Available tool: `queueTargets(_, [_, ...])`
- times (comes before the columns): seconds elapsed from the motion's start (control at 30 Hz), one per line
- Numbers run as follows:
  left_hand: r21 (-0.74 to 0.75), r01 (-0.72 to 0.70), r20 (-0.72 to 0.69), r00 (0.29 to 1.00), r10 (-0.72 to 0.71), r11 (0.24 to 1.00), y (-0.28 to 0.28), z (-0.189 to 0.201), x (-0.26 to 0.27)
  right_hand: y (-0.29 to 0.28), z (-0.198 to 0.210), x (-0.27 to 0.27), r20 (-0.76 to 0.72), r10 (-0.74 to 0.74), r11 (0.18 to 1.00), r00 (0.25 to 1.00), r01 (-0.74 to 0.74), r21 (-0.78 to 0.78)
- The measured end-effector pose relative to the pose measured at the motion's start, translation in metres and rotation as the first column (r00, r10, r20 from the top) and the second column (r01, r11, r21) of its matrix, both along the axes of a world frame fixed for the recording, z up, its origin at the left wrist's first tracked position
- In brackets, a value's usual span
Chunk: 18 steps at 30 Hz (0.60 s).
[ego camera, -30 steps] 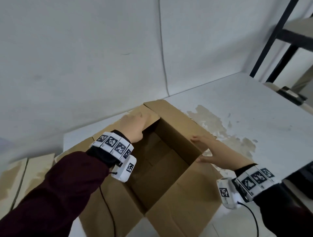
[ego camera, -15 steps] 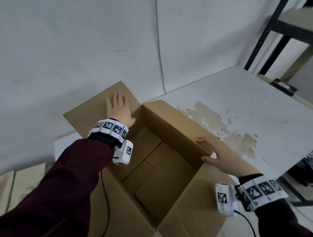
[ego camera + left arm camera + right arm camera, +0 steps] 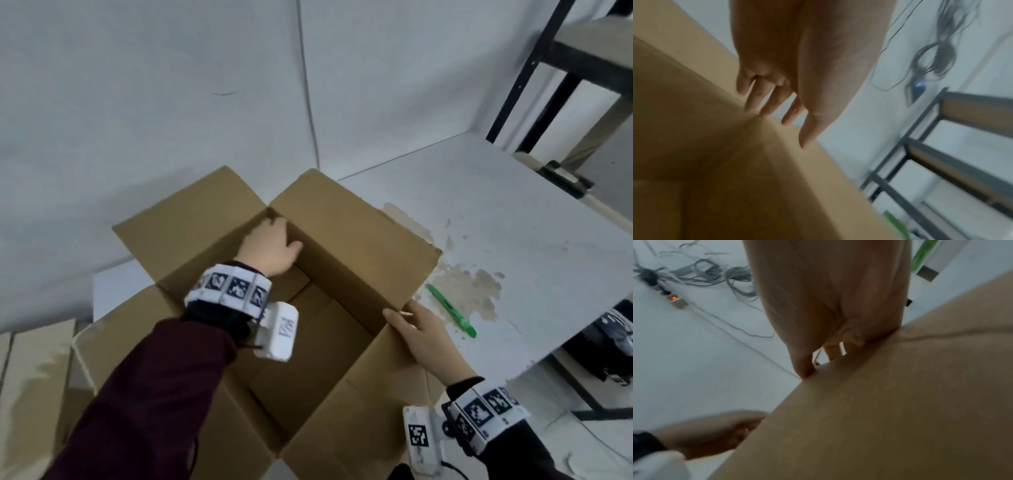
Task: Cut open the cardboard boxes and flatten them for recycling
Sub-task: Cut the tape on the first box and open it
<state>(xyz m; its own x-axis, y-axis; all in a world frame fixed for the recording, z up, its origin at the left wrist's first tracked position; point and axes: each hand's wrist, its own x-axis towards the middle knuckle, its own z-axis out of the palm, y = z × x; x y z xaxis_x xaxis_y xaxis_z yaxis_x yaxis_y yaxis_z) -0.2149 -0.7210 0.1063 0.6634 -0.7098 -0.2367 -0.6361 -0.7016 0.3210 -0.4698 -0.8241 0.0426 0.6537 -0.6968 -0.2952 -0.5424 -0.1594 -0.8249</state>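
Head view: the cardboard box (image 3: 342, 274) stands open on the white surface (image 3: 513, 212), its flaps spread outward, its far-left flap leaning toward the wall. Left hand (image 3: 270, 250) reaches inside to the box's far corner, fingers (image 3: 764, 104) straight and touching the fold. Right hand (image 3: 424, 337) rests on the box's right rim, its fingers lying flat over the edge. Right of the box, just beyond that hand, lies a green cutter (image 3: 450, 310) on bare tabletop with a worn, peeling patch. Farther right of the box rises a dark metal shelf frame (image 3: 534, 78); left of the box lies flat cardboard (image 3: 30, 377).
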Motion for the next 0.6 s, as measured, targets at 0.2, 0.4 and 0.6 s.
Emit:
queueTargets(0.2, [0.193,0.184,-0.307,0.944,-0.119,0.964,-0.002,0.014,-0.148,-0.012,0.008,-0.012,0.075,0.256,0.966,0.964,-0.257,0.0])
queueTargets(0.4, [0.094,-0.142,-0.074,0.986,0.149,0.985,-0.005,-0.025,-0.23,-0.038,0.002,-0.038,0.169,0.386,0.86,0.907,-0.42,0.289])
queueTargets(0.6, [-0.297,-0.301,0.023,0.946,0.322,0.906,0.011,-0.025,-0.246,-0.067,-0.017,-0.073,0.169,0.224,0.847,0.96,-0.278,0.454])
